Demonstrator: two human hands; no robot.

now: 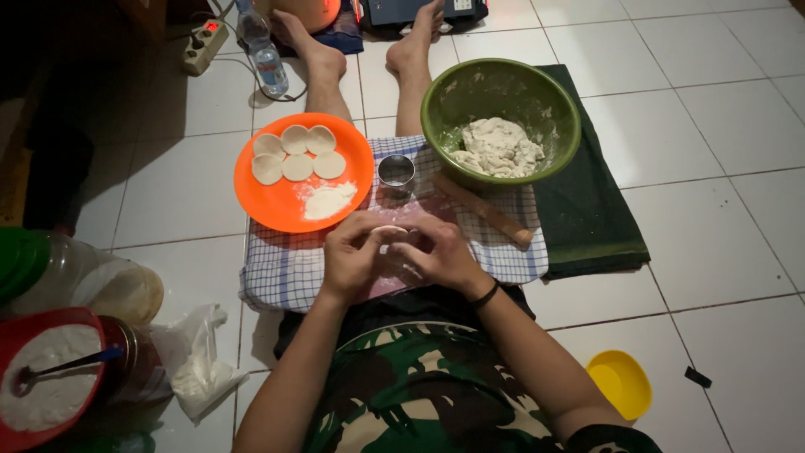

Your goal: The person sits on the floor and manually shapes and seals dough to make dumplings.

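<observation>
My left hand (pixel 356 254) and my right hand (pixel 440 256) meet over a checked cloth (pixel 285 267) on my lap, both gripping a small white piece of dough (pixel 388 230) between the fingers. Just beyond lie a round metal cutter (pixel 396 173) and a wooden rolling pin (pixel 485 210). An orange plate (pixel 277 201) at the left holds several flat dough rounds (pixel 296 153) and a heap of flour (pixel 329 200). A green bowl (pixel 444 92) at the right holds a lump of dough (pixel 499 147).
A dark green cloth (pixel 591 201) lies under the bowl. At the left stand a red bowl of flour (pixel 46 386) with a spoon, plastic jars (pixel 92 281) and a plastic bag (pixel 201 369). A yellow lid (pixel 619 383), a water bottle (pixel 264 50) and a power strip (pixel 205 42) sit on the tiled floor.
</observation>
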